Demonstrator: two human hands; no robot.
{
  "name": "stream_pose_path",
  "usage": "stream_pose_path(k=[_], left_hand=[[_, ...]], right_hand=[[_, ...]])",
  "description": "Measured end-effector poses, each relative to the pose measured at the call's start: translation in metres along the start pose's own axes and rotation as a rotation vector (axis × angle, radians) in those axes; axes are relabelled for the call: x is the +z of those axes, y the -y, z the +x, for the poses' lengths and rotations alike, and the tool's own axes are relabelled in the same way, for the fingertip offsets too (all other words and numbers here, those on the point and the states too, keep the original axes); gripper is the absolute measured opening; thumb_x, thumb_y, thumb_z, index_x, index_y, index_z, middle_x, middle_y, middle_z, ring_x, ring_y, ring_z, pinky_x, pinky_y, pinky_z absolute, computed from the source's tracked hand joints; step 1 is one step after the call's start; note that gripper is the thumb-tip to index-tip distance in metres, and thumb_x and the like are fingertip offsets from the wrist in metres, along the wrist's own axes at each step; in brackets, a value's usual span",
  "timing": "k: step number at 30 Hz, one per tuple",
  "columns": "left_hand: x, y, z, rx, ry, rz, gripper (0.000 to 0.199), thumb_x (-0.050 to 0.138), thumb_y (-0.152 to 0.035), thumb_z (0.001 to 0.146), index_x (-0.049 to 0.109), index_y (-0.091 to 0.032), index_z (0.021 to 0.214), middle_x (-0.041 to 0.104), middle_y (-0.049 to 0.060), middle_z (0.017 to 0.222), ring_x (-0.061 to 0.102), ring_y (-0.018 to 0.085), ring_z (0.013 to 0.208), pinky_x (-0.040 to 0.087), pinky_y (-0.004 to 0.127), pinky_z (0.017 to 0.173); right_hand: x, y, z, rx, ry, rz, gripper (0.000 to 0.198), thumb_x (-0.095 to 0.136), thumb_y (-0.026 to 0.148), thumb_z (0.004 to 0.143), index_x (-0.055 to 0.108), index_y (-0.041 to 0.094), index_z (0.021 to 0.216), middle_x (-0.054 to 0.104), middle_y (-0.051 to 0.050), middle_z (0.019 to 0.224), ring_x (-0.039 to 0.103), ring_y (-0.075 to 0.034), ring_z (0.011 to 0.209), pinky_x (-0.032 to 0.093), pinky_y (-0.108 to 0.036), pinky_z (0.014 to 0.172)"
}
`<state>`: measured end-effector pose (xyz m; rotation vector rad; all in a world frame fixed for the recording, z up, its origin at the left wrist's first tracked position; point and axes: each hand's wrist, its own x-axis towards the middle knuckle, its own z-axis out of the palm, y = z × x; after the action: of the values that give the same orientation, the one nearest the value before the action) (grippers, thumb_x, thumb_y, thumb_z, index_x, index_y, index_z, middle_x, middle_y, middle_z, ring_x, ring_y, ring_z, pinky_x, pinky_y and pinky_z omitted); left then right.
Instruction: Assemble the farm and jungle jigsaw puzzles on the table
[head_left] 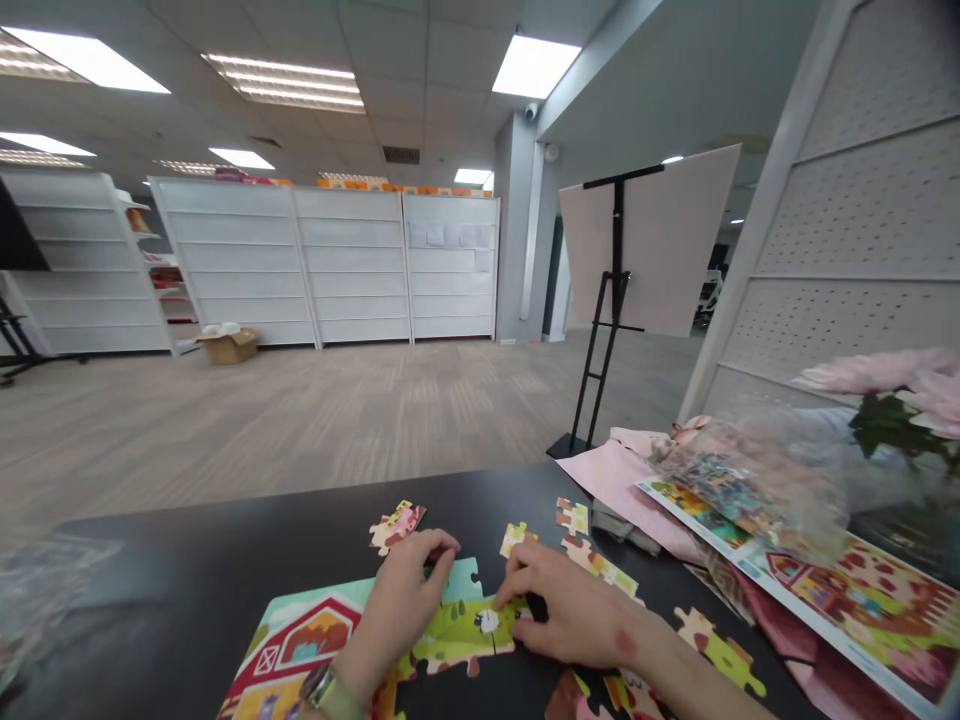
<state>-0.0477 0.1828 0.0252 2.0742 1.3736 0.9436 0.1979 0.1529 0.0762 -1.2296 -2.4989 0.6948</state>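
A partly assembled jigsaw puzzle (pixel 289 625) with a red barn, pale blue sky and green grass lies on the black table. My left hand (pixel 405 605) rests across its upper middle, thumb and forefinger apart, the other fingers mostly hidden. At the assembled part's right end, my right hand (pixel 562 605) has its thumb and fingertips closed around a green puzzle piece (pixel 506 630), beside a small white sheep picture. That piece touches the strip of grass pieces. Loose puzzle pieces (pixel 396 527) lie beyond my left hand, and more puzzle pieces (pixel 600 567) lie around my right hand.
The black table (pixel 187 560) carries clear plastic (pixel 45 600) at left. On the right are a picture sheet (pixel 847 610), a plastic bag of pieces (pixel 757 480), pink cloth (pixel 630 490) and pink flowers (pixel 892 375). An easel (pixel 611 300) stands beyond the table.
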Motion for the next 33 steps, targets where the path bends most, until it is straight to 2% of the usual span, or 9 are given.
stream_pose_path(k=[4,6,10,13,16,20,22,28,33], left_hand=[[-0.009,-0.001,-0.006,0.116,0.126,-0.007,0.023,0.067,-0.021,0.078,0.075,-0.026,0.099,0.071,0.006,0.112,0.064,0.027,0.106,0.046,0.038,0.097],[-0.010,0.000,-0.008,0.137,0.170,0.014,0.023,0.068,-0.021,0.077,0.076,-0.027,0.097,0.068,0.007,0.118,0.062,0.028,0.112,0.044,0.041,0.101],[-0.010,-0.002,-0.010,0.140,0.185,0.061,0.022,0.062,-0.018,0.080,0.074,-0.025,0.097,0.063,0.008,0.121,0.058,0.029,0.116,0.043,0.043,0.104],[-0.011,-0.010,-0.013,0.168,0.193,0.098,0.021,0.058,-0.016,0.081,0.071,-0.024,0.097,0.063,0.008,0.114,0.059,0.027,0.110,0.045,0.041,0.099],[-0.012,-0.020,-0.015,0.182,0.207,0.138,0.019,0.061,-0.018,0.080,0.067,-0.024,0.098,0.063,0.007,0.110,0.058,0.028,0.105,0.045,0.040,0.096],[-0.013,-0.025,-0.017,0.167,0.219,0.171,0.016,0.067,-0.026,0.081,0.064,-0.024,0.097,0.062,0.008,0.112,0.057,0.030,0.105,0.044,0.042,0.096],[-0.011,-0.023,-0.017,0.152,0.231,0.174,0.021,0.072,-0.031,0.078,0.064,-0.024,0.096,0.062,0.008,0.113,0.057,0.031,0.106,0.044,0.042,0.096],[-0.010,-0.015,-0.016,0.122,0.251,0.160,0.030,0.079,-0.033,0.072,0.064,-0.024,0.096,0.061,0.008,0.117,0.056,0.031,0.111,0.044,0.043,0.099],[-0.013,-0.008,-0.018,0.133,0.268,0.145,0.027,0.077,-0.032,0.075,0.065,-0.025,0.098,0.062,0.008,0.120,0.057,0.031,0.115,0.044,0.043,0.102]], right_hand=[[0.001,-0.002,-0.001,-0.027,0.002,-0.002,0.034,0.067,0.018,0.080,0.079,0.031,0.109,0.065,-0.003,0.111,0.063,-0.020,0.100,0.047,-0.031,0.093],[0.002,-0.002,-0.001,-0.038,0.014,-0.003,0.033,0.066,0.019,0.083,0.079,0.034,0.109,0.065,-0.002,0.113,0.063,-0.020,0.101,0.046,-0.030,0.092],[0.003,0.000,-0.001,-0.047,0.037,-0.015,0.029,0.068,0.024,0.083,0.080,0.035,0.108,0.065,-0.002,0.115,0.063,-0.020,0.102,0.047,-0.030,0.090],[0.003,0.003,-0.001,-0.058,0.035,-0.024,0.029,0.067,0.024,0.084,0.080,0.034,0.107,0.065,-0.002,0.114,0.064,-0.020,0.100,0.048,-0.030,0.088],[-0.005,0.000,0.000,-0.077,-0.095,-0.034,0.033,0.057,0.015,0.087,0.077,0.028,0.108,0.066,-0.004,0.113,0.065,-0.020,0.101,0.048,-0.030,0.090],[-0.030,-0.026,0.000,0.116,-0.448,-0.078,0.039,0.041,0.000,0.084,0.069,0.020,0.103,0.068,-0.006,0.106,0.065,-0.019,0.099,0.048,-0.030,0.091],[-0.043,-0.043,-0.003,0.241,-0.521,-0.106,0.040,0.039,-0.002,0.082,0.067,0.018,0.101,0.069,-0.007,0.104,0.065,-0.019,0.100,0.048,-0.031,0.091],[-0.053,-0.073,-0.008,0.399,-0.496,-0.131,0.047,0.040,-0.005,0.077,0.066,0.016,0.110,0.071,-0.009,0.110,0.064,-0.021,0.108,0.045,-0.031,0.094],[-0.062,-0.078,-0.014,0.529,-0.404,-0.111,0.049,0.044,-0.002,0.076,0.063,0.017,0.117,0.071,-0.007,0.109,0.065,-0.018,0.097,0.044,-0.026,0.080]])
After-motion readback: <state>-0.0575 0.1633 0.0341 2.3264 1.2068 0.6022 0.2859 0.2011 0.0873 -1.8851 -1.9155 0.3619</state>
